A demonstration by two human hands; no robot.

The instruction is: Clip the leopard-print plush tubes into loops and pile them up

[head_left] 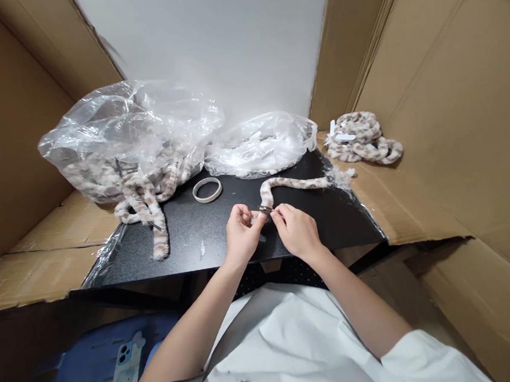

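A furry strip (pixel 297 182), cream with brown spots, curves across the black tabletop toward my hands. My left hand (pixel 242 235) is closed in a pinch on the strip's near end, where a little white fluff shows by the fingers. Around that end sits a small dark piece (pixel 265 210), too small to tell its kind. From the other side, my right hand (pixel 298 229) is closed, thumb and fingertips pinching at the dark piece. The fingers partly hide both the piece and the strip's end.
A large clear plastic bag (pixel 137 112) with furry strips spilling out stands left on the black table (pixel 188 246). Behind lies another clear bag (pixel 262 144). A tape roll (pixel 207 190) lies mid-table. Bundled strips (pixel 361 137) with white tags rest right. Cardboard walls (pixel 443 74) flank both sides.
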